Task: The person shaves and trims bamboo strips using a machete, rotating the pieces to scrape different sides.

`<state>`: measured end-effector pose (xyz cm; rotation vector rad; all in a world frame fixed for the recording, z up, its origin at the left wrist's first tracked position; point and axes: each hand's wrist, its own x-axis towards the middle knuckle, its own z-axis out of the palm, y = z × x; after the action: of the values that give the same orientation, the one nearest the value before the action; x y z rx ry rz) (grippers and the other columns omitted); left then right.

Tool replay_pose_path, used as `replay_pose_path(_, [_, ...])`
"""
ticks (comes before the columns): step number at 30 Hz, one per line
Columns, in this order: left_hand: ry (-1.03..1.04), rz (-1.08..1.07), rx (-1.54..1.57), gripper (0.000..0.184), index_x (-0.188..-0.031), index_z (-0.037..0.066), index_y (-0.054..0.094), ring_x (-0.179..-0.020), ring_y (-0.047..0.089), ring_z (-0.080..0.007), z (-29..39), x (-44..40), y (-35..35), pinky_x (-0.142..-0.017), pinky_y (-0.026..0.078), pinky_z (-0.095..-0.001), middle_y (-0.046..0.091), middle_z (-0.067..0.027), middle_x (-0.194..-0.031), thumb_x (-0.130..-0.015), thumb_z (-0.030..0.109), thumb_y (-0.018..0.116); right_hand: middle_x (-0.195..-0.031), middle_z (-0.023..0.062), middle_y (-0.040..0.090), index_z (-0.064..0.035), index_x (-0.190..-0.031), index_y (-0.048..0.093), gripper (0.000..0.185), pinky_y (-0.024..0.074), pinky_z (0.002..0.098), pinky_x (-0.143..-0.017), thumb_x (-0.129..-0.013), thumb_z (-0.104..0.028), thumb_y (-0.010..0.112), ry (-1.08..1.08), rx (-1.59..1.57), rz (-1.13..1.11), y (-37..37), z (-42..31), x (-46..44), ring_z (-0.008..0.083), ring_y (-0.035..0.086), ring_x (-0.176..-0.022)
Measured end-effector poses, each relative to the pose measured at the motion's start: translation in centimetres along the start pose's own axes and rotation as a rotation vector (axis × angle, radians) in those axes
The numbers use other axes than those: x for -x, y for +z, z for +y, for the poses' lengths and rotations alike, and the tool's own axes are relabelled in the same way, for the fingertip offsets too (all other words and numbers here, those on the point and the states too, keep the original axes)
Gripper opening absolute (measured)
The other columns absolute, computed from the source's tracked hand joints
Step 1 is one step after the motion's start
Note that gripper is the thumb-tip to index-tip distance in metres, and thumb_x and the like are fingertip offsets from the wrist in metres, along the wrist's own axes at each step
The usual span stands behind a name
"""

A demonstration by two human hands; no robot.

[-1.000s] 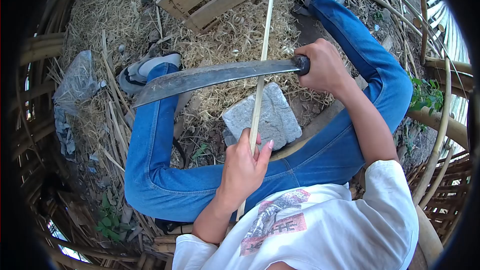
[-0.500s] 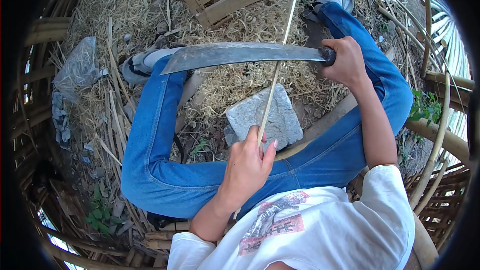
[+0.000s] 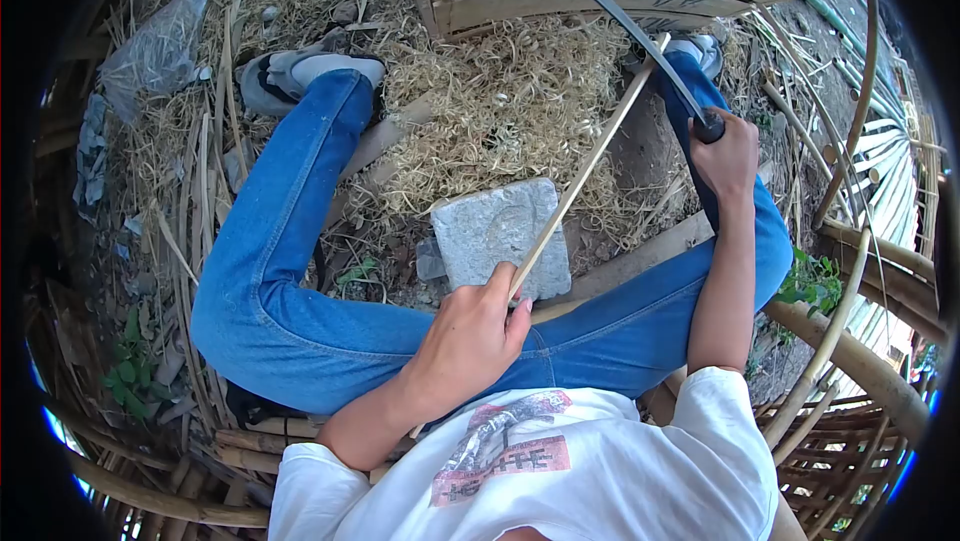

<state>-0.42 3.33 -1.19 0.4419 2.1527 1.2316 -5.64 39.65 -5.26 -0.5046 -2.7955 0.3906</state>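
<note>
My left hand (image 3: 470, 341) is closed on the near end of a thin, pale bamboo strip (image 3: 585, 169), just above my lap. The strip slants up and to the right, away from me. In my right hand (image 3: 730, 156), fingers wrapped round its dark handle, is a machete (image 3: 622, 19). Its long curved blade points forward and left, and part of it runs out of the top of the view. Near the strip's far end the blade crosses it; whether they touch I cannot tell. Under the strip, between my legs, lies a pale stone block (image 3: 490, 236).
Curly shavings (image 3: 500, 111) cover the ground between my feet. A wooden crate (image 3: 600, 3) stands ahead. At the left lie a clear plastic bag (image 3: 155, 51) and loose strips. Bamboo poles (image 3: 850, 356) and green leaves (image 3: 812, 283) are on the right.
The machete has swung from lying level across the strip to pointing forward and left, near the strip's far end. The strip leans further right. My view has shifted a little.
</note>
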Motion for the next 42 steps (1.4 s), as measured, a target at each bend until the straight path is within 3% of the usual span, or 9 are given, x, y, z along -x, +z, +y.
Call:
replay_pose_path(9, [-0.04, 0.04, 0.051, 0.019, -0.094, -0.001, 0.056, -0.043, 0.058, -0.0277, -0.5, -0.8, 0.1, -0.044, 0.042, -0.039, 0.053, -0.0131, -0.049, -0.092, 0.011, 0.07, -0.064, 0.0228, 0.06, 0.0001, -0.074, 0.068, 0.01, 0.0488, 0.0431, -0.06, -0.067, -0.007, 0.066, -0.164, -0.272, -0.415, 0.9, -6.0, 2.6, 0.0418, 0.063, -0.063])
replay_pose_path(10, [-0.042, 0.037, 0.059, 0.02, -0.094, -0.001, 0.055, -0.043, 0.058, -0.0273, -0.3, -0.9, 0.1, -0.044, 0.042, -0.0388, 0.052, -0.0129, -0.049, -0.092, 0.012, 0.07, -0.053, 0.0158, 0.046, 0.0037, -0.064, 0.056, 0.024, 0.0378, 0.0379, -0.051, -0.076, -0.009, 0.073, -0.204, -0.342, -0.326, 1.8, -5.2, 2.5, 0.0283, 0.045, -0.046])
replay_pose_path(13, [-0.04, 0.027, 0.081, 0.021, -0.093, -0.001, 0.055, -0.042, 0.058, -0.0262, 0.3, -0.9, -0.2, -0.044, 0.041, -0.0385, 0.052, -0.0125, -0.049, -0.092, 0.013, 0.071, -0.053, 0.0157, 0.043, 0.0041, -0.065, 0.055, 0.025, 0.0369, 0.0385, -0.051, -0.076, -0.01, 0.073, -0.139, -0.306, -0.226, 0.8, -4.1, 1.5, 0.0303, 0.043, -0.047])
replay_pose_path(14, [-0.038, 0.021, 0.091, 0.021, -0.093, -0.001, 0.055, -0.042, 0.057, -0.0261, 0.5, -0.6, -0.2, -0.044, 0.042, -0.0384, 0.052, -0.0125, -0.049, -0.092, 0.013, 0.071, -0.061, 0.0214, 0.059, 0.0032, -0.073, 0.066, 0.017, 0.0464, 0.04, -0.057, -0.074, -0.012, 0.073, -0.092, -0.222, -0.236, 0.1, -3.8, 1.2, 0.0407, 0.064, -0.061])
replay_pose_path(26, [-0.108, 0.028, 0.072, 0.024, -0.091, -0.002, 0.056, -0.047, 0.061, -0.0288, -0.7, -1.0, -0.1, -0.048, 0.044, -0.0394, 0.055, -0.0161, -0.055, -0.093, 0.017, 0.071, -0.064, 0.0222, 0.062, -0.0033, -0.076, 0.071, 0.01, 0.0509, 0.0466, -0.064, -0.068, -0.009, 0.067, -0.189, -0.254, -0.485, 1.8, -7.2, 3.5, 0.0434, 0.064, -0.067])
replay_pose_path(31, [-0.153, -0.022, 0.08, 0.025, -0.091, -0.002, 0.056, -0.047, 0.061, -0.0296, 0.3, -1.2, -0.7, -0.048, 0.044, -0.0399, 0.056, -0.017, -0.055, -0.093, 0.018, 0.071, -0.057, 0.0213, 0.051, 0.0021, -0.065, 0.057, 0.017, 0.0426, 0.0406, -0.055, -0.072, -0.009, 0.068, -0.214, -0.239, -0.296, 2.4, -5.7, 2.9, 0.0409, 0.056, -0.055])
replay_pose_path(35, [-0.1, -0.065, 0.074, 0.025, -0.093, -0.002, 0.056, -0.045, 0.06, -0.0292, 0.5, -0.8, -0.5, -0.047, 0.043, -0.0401, 0.055, -0.0156, -0.053, -0.093, 0.018, 0.071, -0.07, 0.0228, 0.065, -0.0033, -0.081, 0.074, 0.016, 0.0514, 0.0457, -0.066, -0.068, -0.01, 0.068, -0.117, -0.129, -0.14, 1.6, -2.1, 0.8, 0.0421, 0.065, -0.068])
replay_pose_path(38, [-0.103, -0.075, 0.065, 0.025, -0.096, -0.002, 0.056, -0.044, 0.059, -0.0286, 0.7, -0.6, -0.5, -0.046, 0.043, -0.0401, 0.054, -0.0144, -0.051, -0.093, 0.017, 0.072, -0.06, 0.022, 0.055, 0.0041, -0.073, 0.064, 0.017, 0.0439, 0.0418, -0.056, -0.075, -0.01, 0.073, -0.133, -0.24, -0.265, 1.0, -2.3, 1.1, 0.0394, 0.058, -0.055])
replay_pose_path(42, [-0.056, -0.03, 0.029, 0.026, -0.099, -0.002, 0.055, -0.043, 0.058, -0.028, -0.3, -0.6, 0.3, -0.045, 0.042, -0.0403, 0.052, -0.014, -0.049, -0.092, 0.017, 0.072, -0.065, 0.02, 0.063, -0.007, -0.077, 0.072, 0.013, 0.0516, 0.0471, -0.066, -0.065, -0.01, 0.067, -0.202, -0.165, -0.361, 1.0, -5.0, 2.7, 0.0416, 0.065, -0.067])
